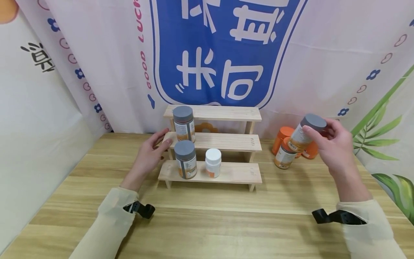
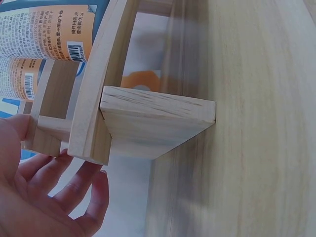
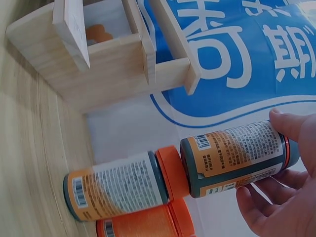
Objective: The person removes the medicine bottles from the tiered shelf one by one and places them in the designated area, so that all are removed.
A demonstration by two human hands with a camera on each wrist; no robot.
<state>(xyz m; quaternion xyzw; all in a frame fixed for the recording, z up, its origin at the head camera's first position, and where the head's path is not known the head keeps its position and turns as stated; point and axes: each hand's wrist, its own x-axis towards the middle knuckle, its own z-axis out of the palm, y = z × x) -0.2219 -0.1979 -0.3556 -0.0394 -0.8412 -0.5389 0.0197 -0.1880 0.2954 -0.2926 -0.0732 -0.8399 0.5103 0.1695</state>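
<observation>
My right hand point(image 1: 339, 144) grips a grey-capped bottle point(image 1: 302, 135) near its cap, tilted above the orange-capped bottles at the right. In the right wrist view, the held bottle's point(image 3: 232, 158) base is right at the orange cap of a standing bottle point(image 3: 118, 185). My left hand point(image 1: 148, 156) rests at the left end of a three-step wooden rack point(image 1: 226, 142), its fingertips at the middle step's edge. Grey-capped bottles stand on the rack's middle step point(image 1: 184, 124) and bottom step point(image 1: 185, 160). A small white bottle point(image 1: 213, 163) stands beside the lower one.
Several orange-capped bottles point(image 1: 281, 138) cluster on the wooden table point(image 1: 220, 223) right of the rack. Close behind the rack hangs a printed curtain point(image 1: 123, 72). A wall with painted leaves point(image 1: 381, 144) borders the table's right side.
</observation>
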